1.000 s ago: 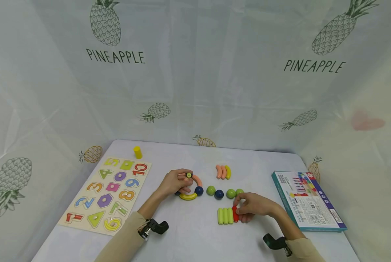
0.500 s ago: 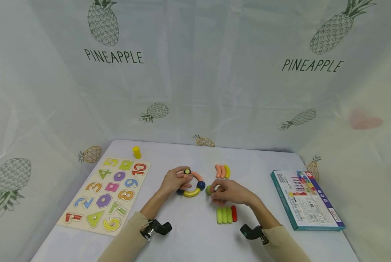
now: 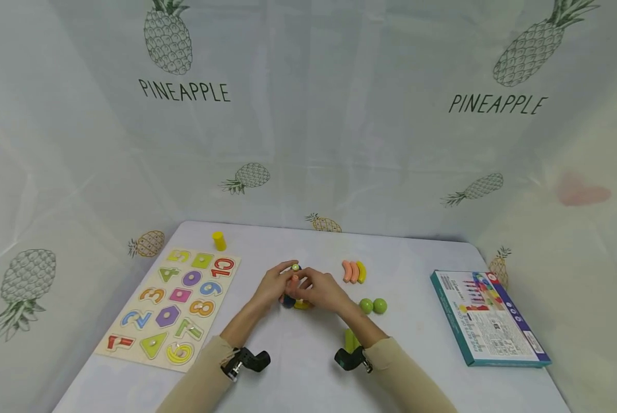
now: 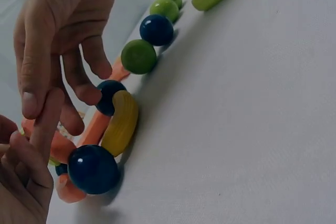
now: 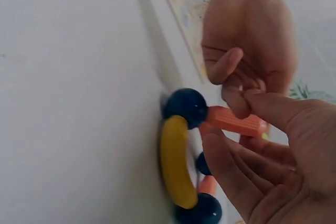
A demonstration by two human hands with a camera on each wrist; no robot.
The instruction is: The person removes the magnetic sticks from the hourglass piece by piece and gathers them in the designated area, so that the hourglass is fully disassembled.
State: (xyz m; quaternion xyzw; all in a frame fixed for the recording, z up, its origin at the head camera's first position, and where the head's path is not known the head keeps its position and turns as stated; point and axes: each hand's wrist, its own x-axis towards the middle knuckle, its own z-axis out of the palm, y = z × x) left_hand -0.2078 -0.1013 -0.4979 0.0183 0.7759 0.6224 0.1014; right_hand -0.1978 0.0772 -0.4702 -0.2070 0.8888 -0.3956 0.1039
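A ring of blue balls, a yellow curved piece (image 5: 177, 161) and orange curved pieces sits between my two hands. My left hand (image 3: 272, 287) has its fingers curled around one end of an orange curved piece (image 5: 233, 121), at the ring's far side. My right hand (image 3: 322, 291) is at the same piece. Its thumb and a finger lie on either side of the piece; whether they pinch it is unclear. A blue ball (image 4: 94, 169) and another blue ball (image 4: 107, 98) show beside the yellow piece. The hands hide much of the ring.
Green balls (image 3: 366, 306) and a blue ball (image 4: 156, 30) lie in a row to the right. Light-green sticks (image 3: 350, 341) are partly behind the right arm. A number puzzle board (image 3: 150, 344) lies left, a yellow cylinder (image 3: 218, 241) behind it, a box (image 3: 494, 321) right.
My right hand has moved left from the red stick, past the row of balls, to the ring beside my left hand. The left hand has stayed nearly in place.
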